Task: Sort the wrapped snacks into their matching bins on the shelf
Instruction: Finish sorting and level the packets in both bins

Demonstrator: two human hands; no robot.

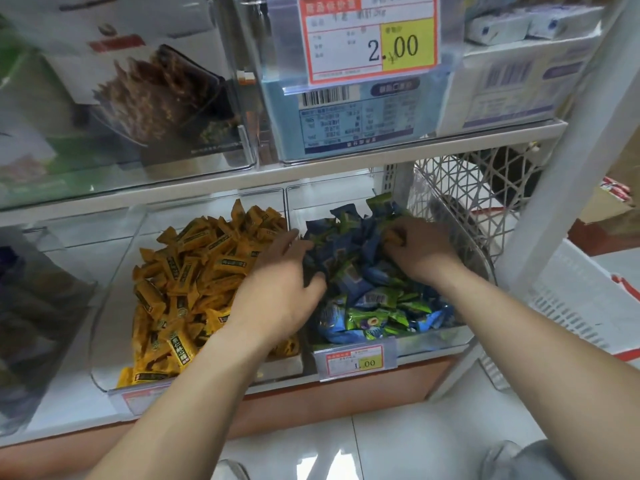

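Observation:
Two clear bins stand side by side on the low shelf. The left bin [114, 271] holds a heap of yellow wrapped snacks [187, 271]. In the right bin [433, 341] lies a mix of blue snacks [349, 244] and green snacks [374, 320]. My left hand [277, 292] reaches over the divider and its curled fingers and thumb grip dark blue wrappers. At the back of the same pile my right hand [419, 251] pinches a small orange-yellow wrapper [393, 237] between its curled fingers.
A white lattice basket [478, 188] stands right of the bins, against a white shelf post [554, 188]. Boxed goods and a large price tag [370, 36] fill the upper shelf. A small price label [353, 362] hangs on the right bin's front. White crate [588, 299] at the right.

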